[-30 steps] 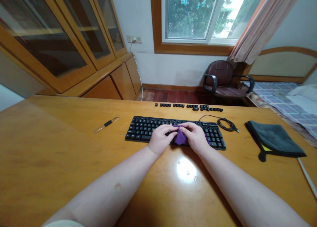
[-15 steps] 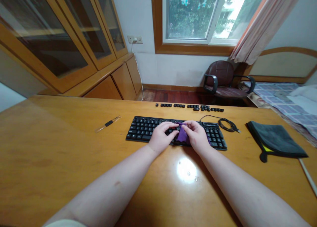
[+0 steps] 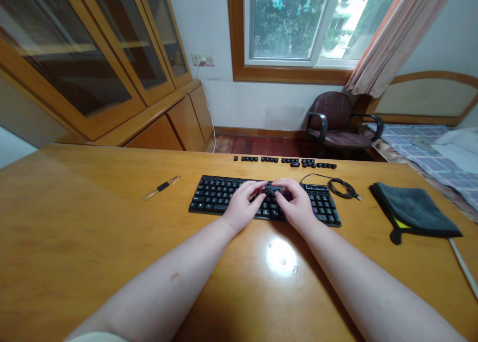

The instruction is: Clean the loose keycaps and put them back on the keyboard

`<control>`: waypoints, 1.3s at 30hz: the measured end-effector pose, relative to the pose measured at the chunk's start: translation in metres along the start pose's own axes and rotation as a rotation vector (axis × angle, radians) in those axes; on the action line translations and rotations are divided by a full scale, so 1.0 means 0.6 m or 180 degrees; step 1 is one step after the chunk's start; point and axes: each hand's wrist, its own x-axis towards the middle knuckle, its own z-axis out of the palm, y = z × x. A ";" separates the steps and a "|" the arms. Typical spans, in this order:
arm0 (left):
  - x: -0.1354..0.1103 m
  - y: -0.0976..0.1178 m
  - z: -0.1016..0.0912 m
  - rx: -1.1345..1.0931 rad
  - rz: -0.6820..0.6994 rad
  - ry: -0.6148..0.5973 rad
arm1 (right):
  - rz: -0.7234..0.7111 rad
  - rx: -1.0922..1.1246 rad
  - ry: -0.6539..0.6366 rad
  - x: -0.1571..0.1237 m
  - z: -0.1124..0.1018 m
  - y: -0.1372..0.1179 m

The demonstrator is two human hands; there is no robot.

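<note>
A black keyboard (image 3: 211,195) lies across the desk, its top row showing bare sockets. Over its middle, my left hand (image 3: 243,202) has thumb and fingers curled together at a small dark spot; whatever they pinch is too small to name. Close beside it, my right hand (image 3: 298,206) is closed on a purple cloth (image 3: 287,196), most of which is hidden under the palm and fingers. The two hands' fingertips are a short gap apart, with dark keys showing between them.
Loose black keycaps (image 3: 269,159) line the desk's far edge. A coiled USB cable (image 3: 341,187) sits behind the keyboard's right end. Farther right lies a folded grey cloth (image 3: 418,208); on the left, a clear thin tool with a black grip (image 3: 163,186).
The purple cloth that hung between my hands is now mostly tucked under my right hand. My fingertips have drawn slightly apart, uncovering keys between them.
</note>
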 end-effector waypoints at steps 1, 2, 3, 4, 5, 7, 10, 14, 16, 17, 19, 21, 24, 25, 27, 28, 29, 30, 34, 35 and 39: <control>-0.001 -0.001 0.002 -0.0082 -0.0076 0.0008 | -0.0158 -0.0149 -0.0177 -0.001 0.000 -0.001; -0.002 -0.002 0.003 -0.0135 -0.0143 0.0024 | -0.0279 -0.0240 -0.0324 -0.002 0.000 -0.002; -0.003 -0.003 0.004 -0.0150 -0.0191 0.0035 | -0.0373 -0.0289 -0.0425 -0.002 0.000 -0.001; -0.004 -0.003 0.004 -0.0134 -0.0211 0.0033 | -0.0437 -0.0319 -0.0472 -0.003 0.001 0.001; -0.004 -0.002 0.004 -0.0091 -0.0200 0.0014 | -0.0468 -0.0341 -0.0480 -0.003 0.002 0.003; -0.004 0.000 0.002 0.0112 -0.0103 -0.0057 | -0.0446 -0.0376 -0.0436 -0.003 0.003 0.007; -0.002 0.006 -0.004 0.0896 0.0153 -0.0192 | -0.0180 -0.0504 -0.0249 -0.001 0.002 0.011; -0.001 0.011 -0.005 0.2153 0.0181 -0.0466 | 0.0381 -0.0750 0.0090 -0.001 0.001 0.012; -0.003 0.010 -0.002 0.2504 0.0080 -0.0639 | 0.0457 -0.0820 0.0088 -0.004 0.000 0.012; -0.004 0.009 0.000 0.2616 0.0044 -0.0728 | 0.0453 -0.0851 0.0072 -0.007 0.000 0.012; -0.008 0.005 0.004 0.2778 0.0015 -0.0869 | 0.0450 -0.0927 0.0067 -0.011 -0.002 0.012; -0.011 0.001 0.008 0.2886 0.0018 -0.0940 | 0.0483 -0.1075 0.0053 -0.011 -0.004 0.013; -0.013 -0.002 0.010 0.2969 0.0037 -0.0983 | 0.0545 -0.1456 -0.0209 0.006 -0.007 0.018; -0.013 -0.003 0.010 0.2984 0.0037 -0.0995 | 0.0556 -0.1594 -0.0372 0.014 -0.008 0.020; -0.013 -0.003 0.010 0.2995 0.0033 -0.1023 | 0.0510 -0.1835 -0.0752 0.033 -0.007 0.024; -0.013 -0.003 0.010 0.2994 0.0032 -0.1041 | 0.0448 -0.1950 -0.0921 0.041 -0.007 0.026; -0.013 -0.003 0.010 0.2993 0.0028 -0.1054 | 0.0395 -0.2060 -0.1033 0.047 -0.006 0.028; -0.013 -0.003 0.010 0.2992 0.0023 -0.1063 | 0.0366 -0.2156 -0.1102 0.052 -0.006 0.030; -0.013 -0.001 0.010 0.2981 -0.0003 -0.1034 | 0.0414 -0.2298 -0.1181 0.054 -0.008 0.036; -0.013 0.000 0.010 0.2976 -0.0011 -0.1023 | 0.0411 -0.2288 -0.1204 0.053 -0.008 0.037; -0.014 0.006 0.010 0.2953 -0.0048 -0.0981 | 0.0366 -0.2255 -0.1276 0.049 -0.009 0.038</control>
